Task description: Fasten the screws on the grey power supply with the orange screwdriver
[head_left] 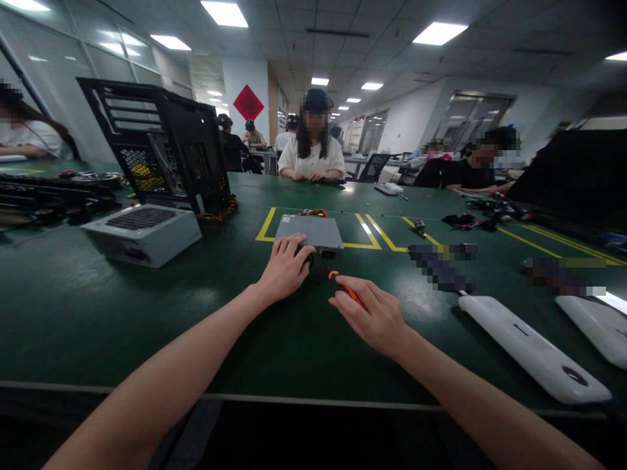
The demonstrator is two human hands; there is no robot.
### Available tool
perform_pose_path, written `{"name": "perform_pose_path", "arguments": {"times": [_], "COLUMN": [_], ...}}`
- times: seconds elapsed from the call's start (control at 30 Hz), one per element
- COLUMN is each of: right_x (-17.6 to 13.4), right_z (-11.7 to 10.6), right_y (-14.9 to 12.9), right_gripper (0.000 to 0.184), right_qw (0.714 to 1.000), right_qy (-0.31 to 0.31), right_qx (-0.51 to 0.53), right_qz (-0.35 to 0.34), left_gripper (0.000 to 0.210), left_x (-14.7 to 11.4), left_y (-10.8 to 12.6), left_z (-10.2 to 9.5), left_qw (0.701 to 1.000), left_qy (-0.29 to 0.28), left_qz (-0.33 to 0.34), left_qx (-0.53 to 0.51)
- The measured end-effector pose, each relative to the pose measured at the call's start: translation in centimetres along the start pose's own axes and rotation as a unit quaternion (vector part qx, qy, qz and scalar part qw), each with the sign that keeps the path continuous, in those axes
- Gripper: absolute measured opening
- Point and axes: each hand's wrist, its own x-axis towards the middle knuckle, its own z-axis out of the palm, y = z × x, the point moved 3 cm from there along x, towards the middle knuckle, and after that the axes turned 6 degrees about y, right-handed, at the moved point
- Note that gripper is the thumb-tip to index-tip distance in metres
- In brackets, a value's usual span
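A grey computer power supply (313, 230) lies on the green table in front of me, within yellow tape lines. My left hand (289, 266) grips its near left side, the fingertips resting on the top near the edge. Part of a dark round fan opening shows beside those fingers. In my right hand (369, 312) is an orange-and-black screwdriver (349, 291), held between thumb and fingers. Its thin shaft points toward the front face of the power supply, close to the socket; whether the tip touches anything is too small to tell.
To the left stand a second power supply (147, 232) and a black computer case (161, 143). White power banks (529, 346) lie at right, near a small metal part (420, 227) and black cables (470, 222). Across the table sits a person (313, 153).
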Motion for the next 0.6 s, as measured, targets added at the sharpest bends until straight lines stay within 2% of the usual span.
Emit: {"name": "perform_pose_path", "arguments": {"times": [0.43, 0.6], "right_x": [0.2, 0.24], "right_z": [-0.02, 0.04], "right_y": [-0.01, -0.2], "right_gripper": [0.017, 0.017], "right_qw": [1.0, 1.0], "right_qy": [0.005, -0.008], "right_qx": [0.008, 0.015], "right_qz": [0.026, 0.005], "left_gripper": [0.028, 0.027], "left_x": [0.02, 0.02], "left_y": [0.03, -0.06], "left_z": [-0.02, -0.02], "left_qw": [1.0, 1.0], "left_qy": [-0.004, 0.001], "left_qz": [0.009, 0.004], "left_qx": [0.003, 0.003]}}
